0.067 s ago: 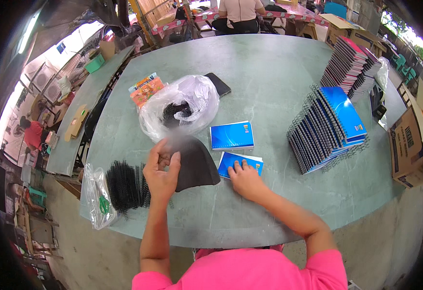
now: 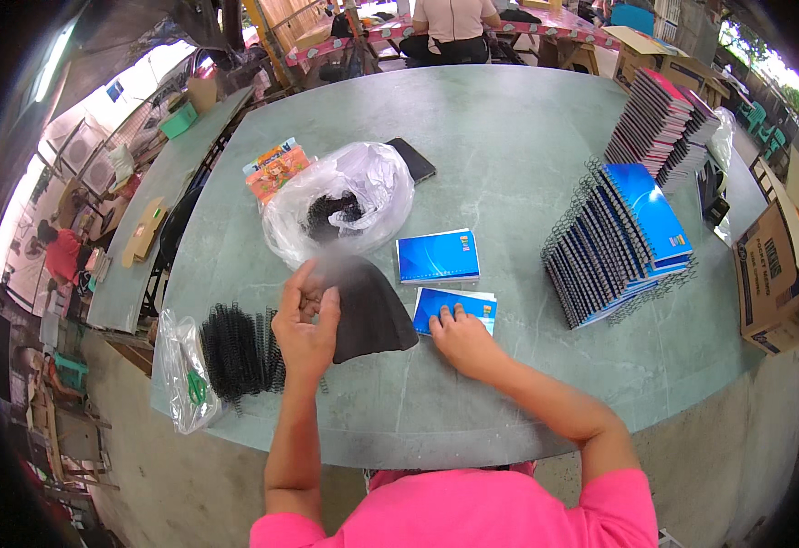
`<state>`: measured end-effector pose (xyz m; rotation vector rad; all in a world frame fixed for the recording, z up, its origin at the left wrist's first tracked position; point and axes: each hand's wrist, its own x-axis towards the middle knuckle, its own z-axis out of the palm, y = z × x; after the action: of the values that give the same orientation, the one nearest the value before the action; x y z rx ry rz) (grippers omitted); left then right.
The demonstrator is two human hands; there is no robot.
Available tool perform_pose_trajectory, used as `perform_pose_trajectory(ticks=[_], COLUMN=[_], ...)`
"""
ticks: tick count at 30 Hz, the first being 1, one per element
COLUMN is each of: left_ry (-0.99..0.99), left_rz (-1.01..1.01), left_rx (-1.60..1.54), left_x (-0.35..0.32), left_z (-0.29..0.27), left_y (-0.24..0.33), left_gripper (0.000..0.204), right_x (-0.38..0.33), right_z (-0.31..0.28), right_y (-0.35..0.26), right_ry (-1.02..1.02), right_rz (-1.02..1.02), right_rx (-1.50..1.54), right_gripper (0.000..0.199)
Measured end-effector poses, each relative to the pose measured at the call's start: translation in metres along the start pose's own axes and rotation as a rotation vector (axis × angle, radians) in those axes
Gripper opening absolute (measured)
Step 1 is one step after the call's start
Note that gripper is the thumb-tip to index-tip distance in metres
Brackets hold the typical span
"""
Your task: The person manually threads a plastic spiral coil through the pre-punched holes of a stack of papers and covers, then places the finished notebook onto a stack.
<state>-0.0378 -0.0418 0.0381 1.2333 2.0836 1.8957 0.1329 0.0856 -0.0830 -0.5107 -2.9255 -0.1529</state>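
My left hand (image 2: 306,320) is raised over the table with curled fingers, its thumb at the left edge of a dark, flat, round-topped piece (image 2: 370,315). A blurred spot covers the fingertips and the top of that piece. My right hand (image 2: 465,342) lies with its fingers on a small blue-covered notebook (image 2: 482,310), pressing on its cover. Just beyond it is a second blue notebook (image 2: 438,256), with a row of holes along its near edge. To the left of my left hand lies a bundle of black spiral binding coils (image 2: 240,352).
A white plastic bag (image 2: 386,196) holds more black coils. Stacks of spiral-bound blue notebooks (image 2: 614,242) and red notebooks (image 2: 655,119) stand right, near a cardboard box (image 2: 769,279). A clear plastic bag (image 2: 180,374) lies left. A person (image 2: 454,27) sits beyond the table.
The dark piece has shifted very slightly to the right at my left hand. My right hand has moved a touch leftward on the notebook.
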Motion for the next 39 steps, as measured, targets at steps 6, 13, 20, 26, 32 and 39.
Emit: perform_pose_trajectory(ticks=[6,13,20,26,32,39], left_ry=[0.034,0.191,0.244,-0.331,-0.316,-0.131], left_rz=[0.118,0.116,0.450,0.325,0.396,0.347], left_rx=[0.072,-0.087,0.463,0.410,0.523,0.488], left_x=[0.001,0.002,0.006,-0.024,-0.033,-0.014], left_z=[-0.018,-0.016,0.005,0.051,0.048,0.039], left_y=[0.022,0.027,0.008,-0.020,-0.025,-0.015], left_gripper=[0.033,0.032,0.029,0.030,0.031,0.034], right_x=[0.024,0.013,-0.007,-0.021,-0.019,-0.020], right_z=[-0.056,-0.034,-0.025,-0.007,-0.004,0.001], right_y=[0.038,0.047,0.070,0.037,0.036,0.036], right_ry=[-0.050,0.380,0.225,0.371,0.264,0.313], right_rz=[0.145,-0.049,0.507,0.726,0.664,0.649], right_rx=[0.425,0.391,1.120,1.623,1.557,1.594], right_gripper=[0.040,0.039,0.031,0.021,0.019,0.018])
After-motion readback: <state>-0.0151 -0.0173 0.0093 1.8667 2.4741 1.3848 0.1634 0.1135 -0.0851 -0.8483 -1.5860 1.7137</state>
